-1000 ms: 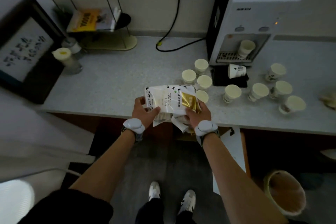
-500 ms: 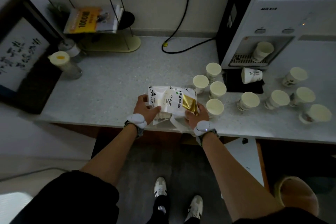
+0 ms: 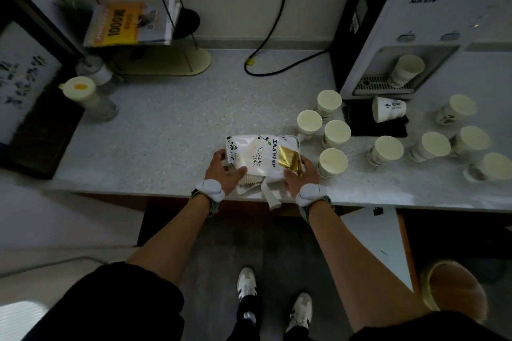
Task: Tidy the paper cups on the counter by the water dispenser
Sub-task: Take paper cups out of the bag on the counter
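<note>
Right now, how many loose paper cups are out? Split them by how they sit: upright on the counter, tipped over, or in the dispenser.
Upright cups on the counter: 9
Tipped cup on the black mat: 1
Dispenser cup in the bay of the dispenser: 1
Total: 11 loose cups
The left hand and right hand hold 1 cup pack.

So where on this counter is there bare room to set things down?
Bare counter between the lidded jar and the cup pack, back to the cable. Crowded right of the pack: loose cups up to the dispenser.
</note>
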### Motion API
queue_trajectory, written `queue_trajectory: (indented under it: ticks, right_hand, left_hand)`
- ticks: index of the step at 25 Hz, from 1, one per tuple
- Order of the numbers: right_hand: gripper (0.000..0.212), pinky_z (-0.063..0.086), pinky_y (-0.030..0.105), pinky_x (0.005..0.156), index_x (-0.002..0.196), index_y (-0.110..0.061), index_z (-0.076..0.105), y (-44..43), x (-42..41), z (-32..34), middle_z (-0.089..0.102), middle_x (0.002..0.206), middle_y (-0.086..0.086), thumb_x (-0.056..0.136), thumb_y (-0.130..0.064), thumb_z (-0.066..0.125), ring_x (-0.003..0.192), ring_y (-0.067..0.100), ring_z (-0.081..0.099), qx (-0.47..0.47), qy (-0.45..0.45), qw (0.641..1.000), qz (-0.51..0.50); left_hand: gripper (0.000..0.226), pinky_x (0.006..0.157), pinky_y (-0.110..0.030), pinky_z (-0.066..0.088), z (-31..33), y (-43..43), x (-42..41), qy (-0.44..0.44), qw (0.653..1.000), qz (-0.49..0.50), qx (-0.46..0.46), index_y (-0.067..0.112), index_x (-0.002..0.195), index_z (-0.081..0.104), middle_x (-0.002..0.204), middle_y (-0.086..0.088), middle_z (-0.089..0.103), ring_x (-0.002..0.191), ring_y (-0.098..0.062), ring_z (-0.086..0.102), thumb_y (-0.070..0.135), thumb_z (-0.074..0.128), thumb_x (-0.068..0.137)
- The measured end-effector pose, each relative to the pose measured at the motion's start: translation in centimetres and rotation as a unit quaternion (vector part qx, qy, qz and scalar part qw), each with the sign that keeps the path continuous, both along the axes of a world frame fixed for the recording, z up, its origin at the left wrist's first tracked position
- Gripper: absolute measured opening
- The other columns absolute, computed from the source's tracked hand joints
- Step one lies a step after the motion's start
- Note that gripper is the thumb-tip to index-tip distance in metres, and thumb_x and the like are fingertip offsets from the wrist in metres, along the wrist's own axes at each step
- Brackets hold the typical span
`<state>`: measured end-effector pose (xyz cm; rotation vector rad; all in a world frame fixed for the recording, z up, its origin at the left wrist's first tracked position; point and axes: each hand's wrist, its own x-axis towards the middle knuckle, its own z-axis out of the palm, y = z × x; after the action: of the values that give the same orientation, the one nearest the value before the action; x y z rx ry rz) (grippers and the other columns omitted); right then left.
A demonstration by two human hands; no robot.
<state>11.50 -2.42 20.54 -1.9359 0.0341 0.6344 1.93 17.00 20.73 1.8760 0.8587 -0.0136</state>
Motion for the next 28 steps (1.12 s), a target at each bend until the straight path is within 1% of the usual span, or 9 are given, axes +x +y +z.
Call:
queue_trajectory:
  ticks: [2,4,7,10,14,17,19,22,28]
  right_hand:
    - [0.050,0.035,-0.008,0.060,0.137,-0.004,0.040,0.0,0.2,0.1,0.055,0.130,0.015,0.090,-0.007,0.057,0.102,0.017,0.051,-0.020,-0.019,0.999,0.022]
    - [0.050,0.028,-0.007,0.068,0.138,-0.001,0.040,0.0,0.3,-0.1,0.052,0.134,0.015,0.091,-0.008,0.057,0.115,0.023,0.051,-0.034,-0.033,0.998,0.038]
    - [0.051,0.029,0.001,0.078,0.138,0.002,0.040,-0.1,0.0,0.1,0.051,0.136,0.018,0.091,-0.005,0.059,0.125,0.030,0.050,-0.033,-0.029,0.999,0.024]
    - [0.048,0.035,0.009,0.082,0.133,0.001,0.046,-0.1,-0.2,0.3,0.057,0.130,0.019,0.088,-0.005,0.063,0.121,0.032,0.053,-0.031,-0.042,0.999,0.015]
    - [0.049,0.049,0.040,0.098,0.132,-0.005,0.047,-0.3,-0.5,0.3,0.058,0.127,0.018,0.086,-0.008,0.064,0.115,0.035,0.057,-0.015,-0.016,1.000,-0.002]
    - [0.047,0.050,0.050,0.098,0.130,-0.006,0.048,-0.4,-0.7,0.4,0.059,0.125,0.019,0.086,-0.008,0.063,0.114,0.037,0.058,-0.006,0.000,1.000,-0.012]
    - [0.050,0.049,0.044,0.099,0.133,-0.007,0.046,-0.7,-0.7,0.1,0.057,0.128,0.018,0.086,-0.009,0.064,0.116,0.035,0.057,-0.011,0.001,1.000,-0.015]
    - [0.053,0.047,0.038,0.099,0.135,-0.007,0.045,-0.9,-0.8,-0.3,0.055,0.131,0.018,0.086,-0.009,0.064,0.118,0.034,0.056,-0.009,-0.002,1.000,-0.019]
    - [0.047,0.047,0.055,0.098,0.130,-0.001,0.048,-1.1,-1.2,-1.4,0.059,0.124,0.025,0.088,-0.013,0.064,0.115,0.040,0.057,-0.013,0.011,1.000,-0.027]
  left_hand:
    - [0.083,0.103,-0.045,0.050,0.2,0.0,-0.2,0.004,1.000,-0.011,-0.009,0.015,0.145,0.032,0.143,-0.008,0.051,0.126,-0.027,0.055,0.029,0.079,0.078]
    - [0.085,0.104,-0.043,0.049,0.6,-0.1,-0.9,-0.001,0.999,-0.028,-0.025,0.016,0.146,0.031,0.143,-0.006,0.050,0.128,-0.025,0.053,0.028,0.080,0.077]
    - [0.089,0.104,-0.043,0.048,0.9,-0.7,-2.3,0.015,1.000,-0.013,-0.007,0.012,0.147,0.029,0.146,-0.009,0.044,0.128,-0.026,0.051,0.026,0.080,0.076]
    - [0.061,0.088,-0.036,0.055,0.9,-2.3,-3.5,0.018,0.994,0.074,0.083,0.008,0.124,0.045,0.128,-0.014,0.050,0.103,-0.025,0.062,0.024,0.079,0.076]
    - [0.033,0.080,-0.037,0.057,0.6,-5.1,-4.8,0.023,0.992,0.088,0.092,0.012,0.097,0.053,0.101,-0.010,0.063,0.082,-0.022,0.065,0.027,0.076,0.078]
    - [0.042,0.089,-0.042,0.056,0.2,-6.4,-5.1,0.031,0.995,0.064,0.067,0.010,0.114,0.057,0.111,-0.008,0.065,0.095,-0.024,0.067,0.027,0.075,0.080]
    - [0.051,0.093,-0.043,0.055,0.1,-6.8,-4.8,0.023,0.997,0.057,0.048,0.009,0.126,0.053,0.122,-0.010,0.063,0.101,-0.026,0.067,0.024,0.074,0.082]
    - [0.047,0.094,-0.045,0.055,0.0,-7.0,-4.1,0.007,0.998,0.064,0.010,0.011,0.125,0.053,0.122,-0.010,0.065,0.107,-0.028,0.066,0.023,0.072,0.083]
    - [0.047,0.093,-0.051,0.054,-0.9,-6.6,-2.6,-0.024,0.998,0.044,-0.034,0.012,0.123,0.057,0.120,-0.012,0.067,0.109,-0.031,0.065,0.027,0.075,0.082]
